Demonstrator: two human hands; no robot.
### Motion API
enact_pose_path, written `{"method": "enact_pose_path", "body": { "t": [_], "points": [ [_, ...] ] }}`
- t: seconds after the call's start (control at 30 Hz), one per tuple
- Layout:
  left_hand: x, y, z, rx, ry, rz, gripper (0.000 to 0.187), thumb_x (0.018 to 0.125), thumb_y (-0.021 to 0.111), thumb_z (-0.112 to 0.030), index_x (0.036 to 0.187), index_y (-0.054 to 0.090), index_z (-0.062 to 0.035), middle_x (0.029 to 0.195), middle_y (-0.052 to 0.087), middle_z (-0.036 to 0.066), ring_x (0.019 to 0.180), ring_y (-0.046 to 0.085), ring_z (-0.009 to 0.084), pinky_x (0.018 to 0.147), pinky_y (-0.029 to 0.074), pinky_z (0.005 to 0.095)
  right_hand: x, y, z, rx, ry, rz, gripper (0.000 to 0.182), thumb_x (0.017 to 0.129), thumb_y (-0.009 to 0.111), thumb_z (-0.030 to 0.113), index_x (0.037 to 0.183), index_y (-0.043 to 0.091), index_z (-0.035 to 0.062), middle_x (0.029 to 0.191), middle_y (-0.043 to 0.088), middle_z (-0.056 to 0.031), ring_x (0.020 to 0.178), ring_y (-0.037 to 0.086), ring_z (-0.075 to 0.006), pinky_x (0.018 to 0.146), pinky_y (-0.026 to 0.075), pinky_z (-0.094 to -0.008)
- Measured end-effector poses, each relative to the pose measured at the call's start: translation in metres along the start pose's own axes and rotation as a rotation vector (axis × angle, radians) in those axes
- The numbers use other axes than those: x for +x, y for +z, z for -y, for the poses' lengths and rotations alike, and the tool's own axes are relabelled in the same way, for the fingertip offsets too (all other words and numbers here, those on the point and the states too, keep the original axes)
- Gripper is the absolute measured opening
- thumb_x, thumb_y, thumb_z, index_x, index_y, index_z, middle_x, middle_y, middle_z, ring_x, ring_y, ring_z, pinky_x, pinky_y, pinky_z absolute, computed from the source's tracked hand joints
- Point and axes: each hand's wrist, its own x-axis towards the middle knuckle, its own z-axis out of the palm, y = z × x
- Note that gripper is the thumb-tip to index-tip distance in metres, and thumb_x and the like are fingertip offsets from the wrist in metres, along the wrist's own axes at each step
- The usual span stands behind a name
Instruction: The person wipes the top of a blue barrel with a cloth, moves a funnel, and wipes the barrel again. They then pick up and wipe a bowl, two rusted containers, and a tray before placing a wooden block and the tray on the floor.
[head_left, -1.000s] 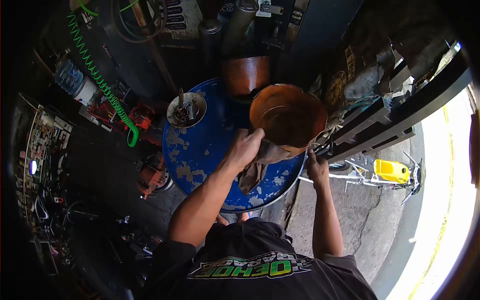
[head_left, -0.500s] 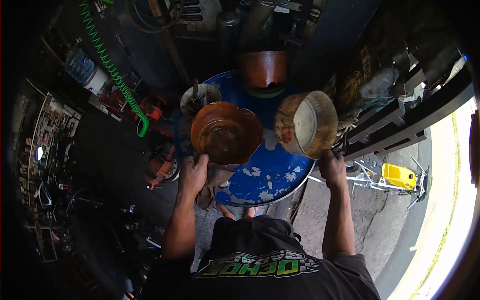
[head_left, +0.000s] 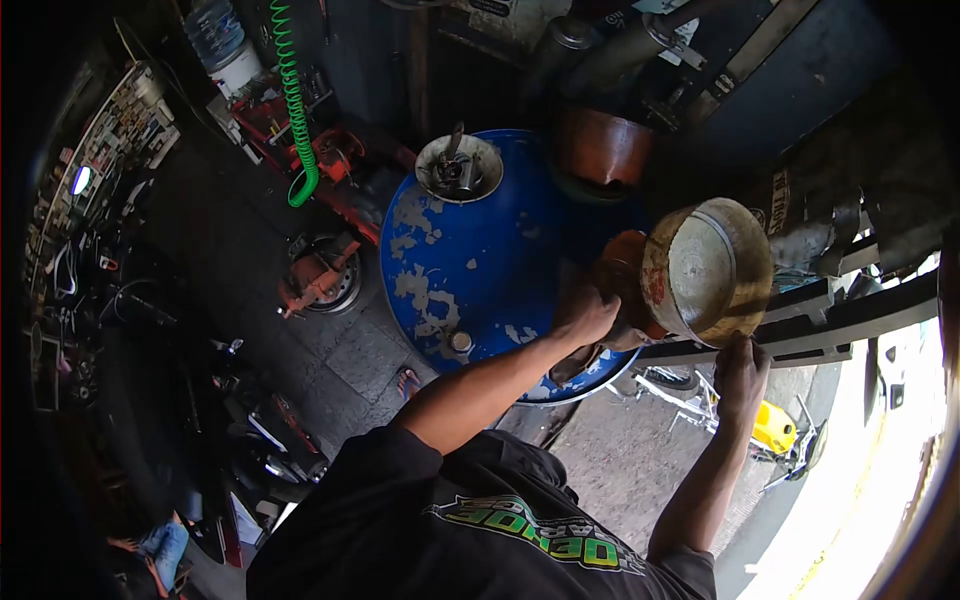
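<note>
My left hand [head_left: 590, 314] is closed on the edge of a rusty orange bowl [head_left: 622, 262], which is tipped over the right side of the blue drum [head_left: 480, 265]. A brownish rag [head_left: 574, 368] hangs just below that hand. In my right hand [head_left: 742, 368], the fingers grip the lower rim of a stained cream-coloured basin [head_left: 700, 262]. The basin is raised and tilted, its pale inside showing, and overlaps part of the orange bowl in this view. A small bowl [head_left: 430, 180] with metal parts in it rests on the drum's far left.
A copper-coloured container [head_left: 605, 150] sits at the drum's back. A green coiled hose [head_left: 293, 110] hangs at the left, above a red metal machine part [head_left: 322, 275]. Dark metal bars [head_left: 800, 345] run along the right, near a yellow-tanked bike [head_left: 774, 428]. Another person's legs [head_left: 160, 548] show lower left.
Both hands have moved right with their containers. The orange bowl has turned from facing up to tipped beside the basin. The view has shifted, showing more of the drum's left side.
</note>
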Motion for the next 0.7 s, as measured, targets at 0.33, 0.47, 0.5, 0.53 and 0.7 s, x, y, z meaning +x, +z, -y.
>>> {"method": "enact_pose_path", "body": {
  "t": [0.33,0.47,0.5,0.53,0.7],
  "points": [
    [0.009,-0.022,0.009,-0.065,-0.063,-0.024,0.049,0.085,0.053,-0.037,0.074,0.062,0.0106,0.072,0.061,0.033,0.072,0.063,0.0449,0.062,0.048,0.0466,-0.001,0.007,-0.005,-0.135,0.034,-0.05,0.038,0.093,0.048,0.026,0.064,0.054,0.0022,0.054,0.048,-0.0008,0.045,0.04,-0.0095,0.044,0.032,-0.0285],
    [0.004,0.002,0.025,-0.038,0.0,0.069,0.049,0.085,0.053,-0.035,0.072,0.061,0.0117,0.07,0.059,0.034,0.068,0.063,0.0444,0.058,0.046,0.0473,0.021,0.024,-0.037,-0.285,-0.11,-0.109,0.041,0.094,0.05,0.034,0.064,0.051,0.0058,0.051,0.045,0.0016,0.044,0.037,-0.0082,0.042,0.027,-0.0279],
    [-0.002,0.001,0.017,-0.081,-0.024,0.045,0.049,0.085,0.053,-0.035,0.071,0.061,0.0111,0.068,0.058,0.033,0.065,0.063,0.0438,0.057,0.046,0.0475,0.025,0.027,-0.043,-0.381,-0.205,-0.113,0.043,0.093,0.05,0.035,0.063,0.051,0.0047,0.051,0.045,0.0008,0.044,0.037,-0.0094,0.043,0.028,-0.0288],
    [-0.007,-0.002,0.009,-0.126,-0.049,0.02,0.048,0.085,0.053,-0.035,0.07,0.06,0.0105,0.065,0.057,0.033,0.062,0.062,0.0433,0.056,0.045,0.0477,0.027,0.028,-0.046,-0.478,-0.302,-0.115,0.045,0.093,0.05,0.037,0.063,0.052,0.0035,0.051,0.045,0.0001,0.045,0.038,-0.0106,0.044,0.028,-0.0296],
    [-0.021,-0.022,0.012,-0.141,-0.106,0.061,0.05,0.086,0.054,-0.038,0.073,0.062,0.0092,0.059,0.058,0.026,0.052,0.058,0.0341,0.053,0.042,0.0461,-0.006,0.017,-0.033,-0.027,0.044,0.087,0.06,0.096,0.047,0.053,0.058,0.052,0.0073,0.049,0.049,-0.0019,0.047,0.046,-0.0079,0.043,0.033,-0.0238]
  ]
}}
